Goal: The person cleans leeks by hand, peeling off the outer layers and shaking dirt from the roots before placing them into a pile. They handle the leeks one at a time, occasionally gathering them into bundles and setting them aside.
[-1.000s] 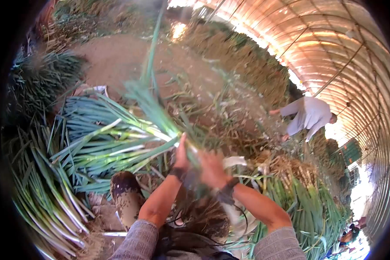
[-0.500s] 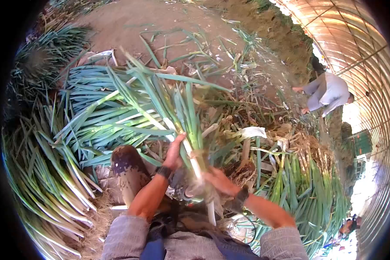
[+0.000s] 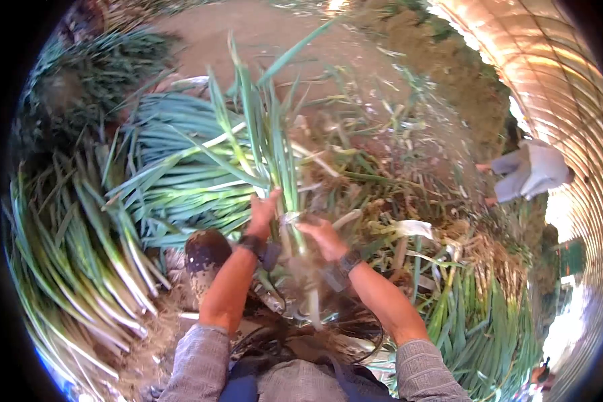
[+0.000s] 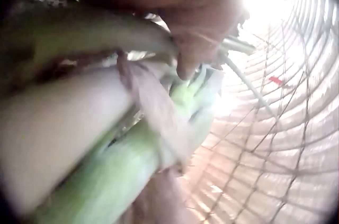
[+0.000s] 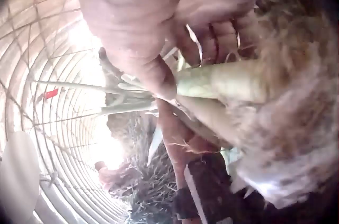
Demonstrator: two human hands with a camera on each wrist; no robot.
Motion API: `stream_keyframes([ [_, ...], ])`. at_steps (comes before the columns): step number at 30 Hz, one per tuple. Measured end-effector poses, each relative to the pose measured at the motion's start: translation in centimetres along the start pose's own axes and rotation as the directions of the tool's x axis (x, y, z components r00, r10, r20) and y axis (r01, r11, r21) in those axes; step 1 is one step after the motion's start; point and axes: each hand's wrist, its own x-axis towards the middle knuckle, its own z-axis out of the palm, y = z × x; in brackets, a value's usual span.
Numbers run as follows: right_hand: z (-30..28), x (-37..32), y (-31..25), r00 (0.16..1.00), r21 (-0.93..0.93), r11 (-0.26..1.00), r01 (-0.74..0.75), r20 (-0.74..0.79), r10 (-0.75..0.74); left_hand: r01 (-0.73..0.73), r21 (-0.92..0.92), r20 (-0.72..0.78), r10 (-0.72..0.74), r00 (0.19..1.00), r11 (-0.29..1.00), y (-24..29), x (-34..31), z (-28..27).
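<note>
A few long green onions (image 3: 275, 144) stand almost upright in front of me, leaves away from me and roots toward my body. My left hand (image 3: 264, 216) grips their stalks where white turns green. Just below and to the right, my right hand (image 3: 323, 238) holds the same stalks, its thumb pressed on them in the right wrist view. A pale dry strip (image 4: 153, 97) crosses the stalks in the left wrist view. Shaggy, blurred roots (image 5: 296, 118) hang at the lower end.
Piles of green onions (image 3: 187, 147) lie ahead to the left, with more white-stemmed ones (image 3: 87, 268) at far left. Another heap (image 3: 479, 301) is at right, roots outward. A muddy boot (image 3: 206, 258) is beside my left forearm. A person (image 3: 529, 171) bends over farther right.
The green onions have swung from leaning left to nearly upright. My right hand has moved up the stalks, closer to my left hand. The person at right appears farther right.
</note>
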Motion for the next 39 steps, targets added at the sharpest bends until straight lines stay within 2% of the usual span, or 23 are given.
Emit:
stream_keyframes([
  [2,1.1,0.7,1.0,0.999,-0.099,0.995,0.019,0.047,-0.014,0.034,-0.012,-0.004,-0.034,0.999,0.999,-2.4,0.4,-1.4],
  [4,1.8,0.1,0.7,0.913,0.025,0.94,-0.34,0.25,0.323,0.129,0.041,0.013,-0.129,0.992,0.991,-0.6,-1.8,-2.1],
  [6,3.0,0.2,2.4,0.926,-0.105,0.957,-0.27,0.243,0.288,0.119,0.125,0.203,-0.143,0.969,0.985,-0.6,-2.1,-2.4],
  [8,3.8,0.3,3.1,0.986,-0.149,0.985,-0.084,0.127,0.104,0.013,0.037,0.098,-0.017,0.995,0.999,-1.0,-2.5,-1.9],
  [9,3.5,-0.2,3.1,0.997,-0.14,0.987,-0.079,-0.023,0.076,0.017,0.081,0.038,-0.02,0.999,0.997,-1.1,-2.4,-2.1],
  [12,2.4,-1.8,4.2,0.984,-0.096,0.983,-0.156,-0.104,0.146,0.063,0.022,-0.076,-0.061,0.995,0.998,-3.3,-1.2,-3.5],
  [13,0.9,-2.1,4.7,0.983,-0.503,0.846,-0.177,-0.126,0.13,0.09,0.037,-0.08,-0.087,0.993,0.995,-3.2,-1.2,-4.1],
  [17,2.9,-4.5,9.2,0.954,-0.071,0.952,-0.297,-0.077,0.291,0.154,0.076,-0.039,-0.151,0.988,0.985,-5.3,-0.4,-5.1],
  [18,3.5,-4.3,10.3,0.955,-0.07,0.953,-0.294,-0.074,0.289,0.153,0.091,-0.035,-0.151,0.988,0.984,-6.7,0.2,-5.7],
  [20,4.3,-3.4,12.7,0.976,-0.423,0.88,-0.217,-0.072,0.206,0.099,0.083,-0.014,-0.098,0.995,0.992,-7.6,-0.1,-6.8],
  [22,4.8,-3.9,12.3,0.98,-0.466,0.862,-0.198,-0.066,0.19,0.128,0.393,0.074,-0.171,0.983,0.911,-6.1,-2.0,-6.7],
  [23,5.0,-4.6,10.8,0.99,-0.505,0.852,-0.137,-0.05,0.13,0.124,0.46,0.061,-0.17,0.984,0.879,-9.5,-0.1,-7.3],
  [24,5.3,-5.2,9.5,0.997,-0.544,0.836,-0.076,-0.031,0.07,0.224,0.205,0.14,-0.255,0.957,0.953,-6.8,-3.1,-6.4],
  [26,5.8,-6.9,5.8,0.999,-0.546,0.838,0.019,-0.02,-0.035,0.355,-0.006,0.196,-0.347,0.917,0.935,-7.0,-3.4,-4.8],
  [27,6.3,-8.1,3.5,0.995,-0.592,0.803,0.061,-0.03,-0.098,0.289,-0.077,0.256,-0.261,0.931,0.954,-3.3,-4.3,-3.6],
  [28,6.3,-8.7,2.1,0.986,-0.637,0.765,0.098,-0.042,-0.161,0.373,-0.31,0.302,-0.281,0.911,0.875,-0.3,-4.6,-1.7],
  [29,5.9,-8.6,2.1,0.958,-0.607,0.764,0.219,-0.017,-0.288,0.305,-0.32,0.355,-0.185,0.916,0.897,4.3,-6.3,-0.4],
  [32,5.8,-9.7,-3.2,0.968,-0.647,0.723,0.241,0.105,-0.228,0.031,-0.362,0.343,0.102,0.934,0.932,15.6,-8.4,1.6],
  [33,5.0,-9.4,-3.5,0.967,-0.691,0.677,0.251,0.157,-0.198,-0.166,-0.334,0.279,0.266,0.923,0.928,19.2,-7.4,1.3],
  [35,1.8,-11.7,-7.2,0.988,-0.743,0.657,0.13,0.042,-0.148,-0.319,-0.519,0.174,0.463,0.869,0.793,26.7,-6.3,-0.4],
  [36,-0.5,-12.8,-11.1,0.996,-0.849,0.529,-0.006,-0.05,-0.069,-0.396,-0.556,0.076,0.519,0.851,0.731,29.2,-6.1,-1.2],
  [38,-14.2,-11.8,-9.8,0.95,-0.987,-0.027,-0.161,-0.148,-0.276,-0.498,-0.54,-0.137,0.512,0.848,0.679,31.6,-5.5,-3.3],
  [39,-20.3,-14.4,-10.1,0.921,-0.935,-0.104,-0.34,-0.309,-0.237,-0.468,-0.608,-0.074,0.54,0.838,0.642,32.1,-4.2,-5.8],
])
